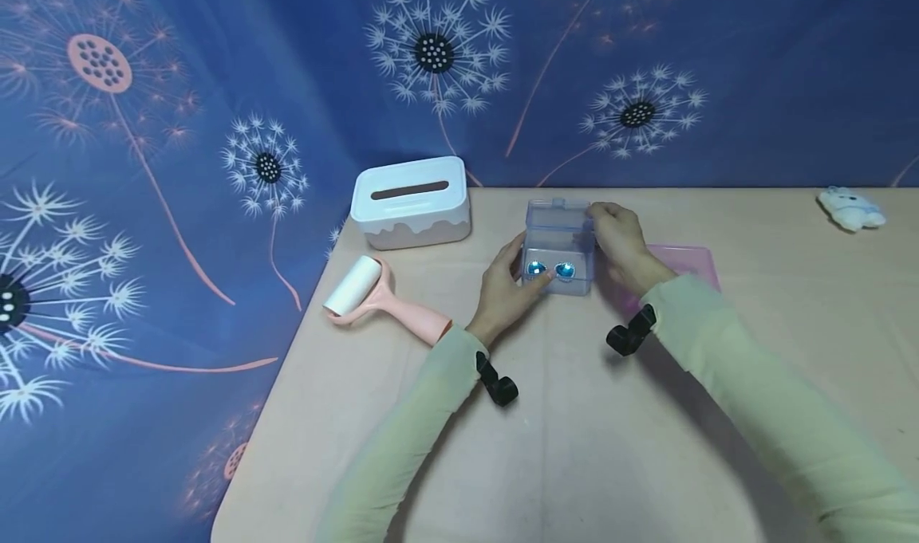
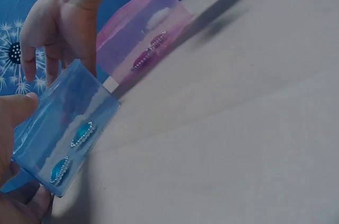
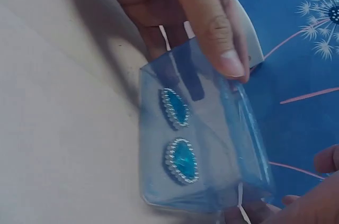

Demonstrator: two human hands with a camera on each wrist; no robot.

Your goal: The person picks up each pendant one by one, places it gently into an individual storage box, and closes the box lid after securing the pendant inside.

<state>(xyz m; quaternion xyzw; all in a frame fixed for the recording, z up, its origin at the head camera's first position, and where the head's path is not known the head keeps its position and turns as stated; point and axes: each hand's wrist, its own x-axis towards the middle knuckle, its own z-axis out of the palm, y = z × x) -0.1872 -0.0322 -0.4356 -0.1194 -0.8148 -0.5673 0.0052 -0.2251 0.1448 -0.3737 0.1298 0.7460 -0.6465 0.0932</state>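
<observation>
A clear blue plastic box (image 1: 557, 284) with two blue bead-edged gems (image 3: 176, 108) on it is tilted between the hands. Its flap-like lid (image 1: 556, 216) appears raised at the far side. My left hand (image 1: 506, 288) grips the box by its left side, thumb across the front face near the gems, fingers behind. At the lid's right edge is my right hand (image 1: 623, 236); its fingers hang loosely beside the box in the left wrist view, with thumb and fingers apart in the right wrist view. Its fingertips are partly hidden.
Behind the right wrist lies a clear pink box (image 1: 692, 262) with pink gems. A pink-handled lint roller (image 1: 409, 316) is left of the left hand, below a white-topped tissue box (image 1: 412, 208). A small white plush (image 1: 850, 208) lies far right. Patterned blue cloth (image 1: 323, 72) hangs behind the table.
</observation>
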